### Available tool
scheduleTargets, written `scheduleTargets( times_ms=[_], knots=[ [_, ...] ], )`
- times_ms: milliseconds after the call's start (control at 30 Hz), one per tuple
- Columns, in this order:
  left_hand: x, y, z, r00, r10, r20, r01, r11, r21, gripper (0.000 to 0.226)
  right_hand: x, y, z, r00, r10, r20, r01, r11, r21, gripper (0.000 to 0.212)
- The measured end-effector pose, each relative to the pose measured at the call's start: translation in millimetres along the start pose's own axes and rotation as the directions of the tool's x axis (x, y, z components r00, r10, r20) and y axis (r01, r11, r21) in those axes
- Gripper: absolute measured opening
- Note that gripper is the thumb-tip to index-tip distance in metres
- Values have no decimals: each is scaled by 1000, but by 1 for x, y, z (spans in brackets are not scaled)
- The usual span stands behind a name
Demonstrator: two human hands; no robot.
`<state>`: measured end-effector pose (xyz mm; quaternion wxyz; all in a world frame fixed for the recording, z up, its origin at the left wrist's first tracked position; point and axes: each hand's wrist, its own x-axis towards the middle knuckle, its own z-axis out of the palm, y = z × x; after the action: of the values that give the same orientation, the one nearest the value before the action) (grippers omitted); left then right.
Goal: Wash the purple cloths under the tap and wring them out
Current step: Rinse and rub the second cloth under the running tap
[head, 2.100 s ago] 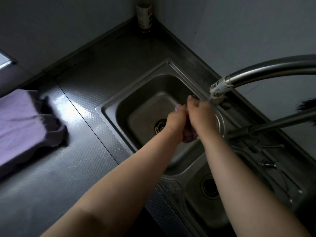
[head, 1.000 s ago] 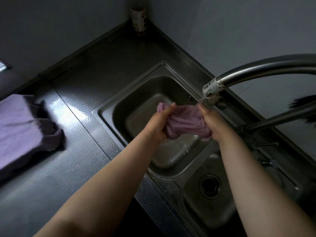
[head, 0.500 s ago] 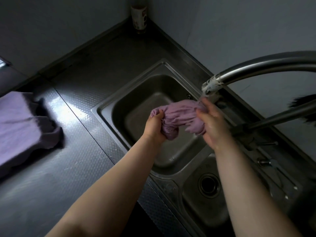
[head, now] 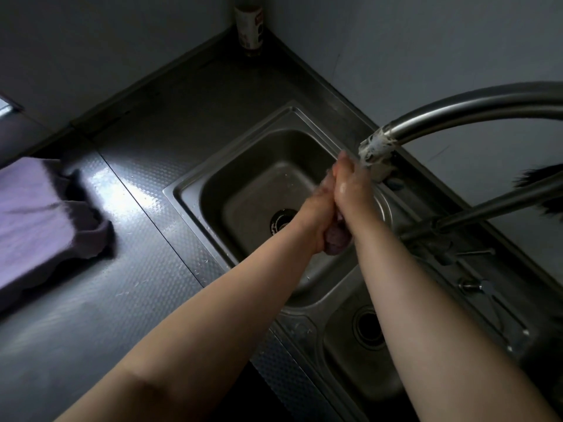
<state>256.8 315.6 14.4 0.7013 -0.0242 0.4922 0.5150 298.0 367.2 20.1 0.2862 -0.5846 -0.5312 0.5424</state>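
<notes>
at the far left, a purple cloth (head: 39, 220) is lying in a loose heap on the dark metal counter (head: 100, 300), one corner drooping toward the sink. a strip of light is glaring off the counter's dimpled surface just right of it. at the far corner where the two walls meet, a small labelled bottle (head: 249, 25) is standing upright.

moving right, the large basin (head: 243, 166) of the sink is sitting with its drain showing at the bottom. above it the left hand (head: 316, 220) is gripping a bunched purple cloth (head: 428, 239), fingers curled tight round it, and the right hand (head: 350, 193) is pressing against the left, its fingers also clamped on the same wad. only a small lump of the cloth is showing beneath the two hands; the rest is hidden inside the grip. the hands are sitting just beside and slightly below the spout of the tap (head: 376, 150), whose curved neck is arching in from the right. whether water is running is hard to tell.

nearer and to the right, a smaller basin (head: 344, 354) is lying with its own round drain.
</notes>
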Motion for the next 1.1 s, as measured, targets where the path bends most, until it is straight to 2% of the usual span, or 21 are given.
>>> scheduleTargets(
  times_ms=[67,133,200,233,300,367,433,467,500,534,600,634,700,767,834,867,900,1000,1100],
  knots=[
    [-1,1,2,1000,-10,-29,11,999,36,27,16,-2,0,989,143,-40,-137,983,120,39],
    [-1,2,1,998,-22,-60,27,996,81,31,27,-1,-9,966,259,4,-256,952,170,40],
    [-2,6,-4,996,-10,-90,22,992,127,26,22,-8,-18,913,399,89,-403,839,367,36],
    [-1,11,-8,995,-10,-100,20,995,96,24,14,-11,-21,895,428,126,-438,786,437,34],
    [3,21,-18,992,-46,-115,42,999,-33,26,1,-11,-23,888,410,208,-460,781,423,35],
    [7,28,-26,986,-91,-136,84,995,-56,35,-22,-8,-20,908,249,336,-374,842,388,38],
    [5,29,-26,981,-149,-125,149,989,-15,46,-38,3,-13,928,35,372,-124,968,218,31],
    [3,27,-23,983,-145,-110,147,989,14,46,-40,9,-9,932,-49,359,9,994,111,33],
    [3,24,-19,987,-124,-106,130,990,51,43,-35,15,-4,942,-90,324,78,996,52,36],
    [1,22,-13,990,-103,-95,113,988,102,41,-31,15,0,958,-89,271,86,996,23,37],
    [1,12,-8,995,-74,-66,85,977,194,42,-21,11,3,993,-17,118,13,999,42,39],
    [2,7,-7,998,-48,-42,56,974,218,37,-13,11,3,998,46,52,-51,992,114,39],
    [3,0,-7,1000,-11,-24,17,968,250,27,2,6,-1,981,196,1,-192,957,218,37],
    [4,-3,-13,999,29,-18,-22,944,328,20,11,-1,-6,941,335,41,-330,886,327,31],
    [2,-3,-24,997,72,16,-73,941,330,21,11,-4,-11,880,430,204,-469,712,523,32],
    [3,-1,-30,994,96,42,-104,952,287,21,10,-2,-15,871,411,270,-487,641,593,34],
    [2,3,-38,990,126,56,-136,966,221,21,10,3,-21,878,367,307,-477,622,621,33],
    [-1,17,-60,979,206,1,-206,978,18,19,2,12,-46,881,205,426,-433,710,555,28],
    [-5,27,-82,979,202,-42,-202,979,-16,21,-6,17,-61,902,114,416,-344,772,534,32]
  ],
)
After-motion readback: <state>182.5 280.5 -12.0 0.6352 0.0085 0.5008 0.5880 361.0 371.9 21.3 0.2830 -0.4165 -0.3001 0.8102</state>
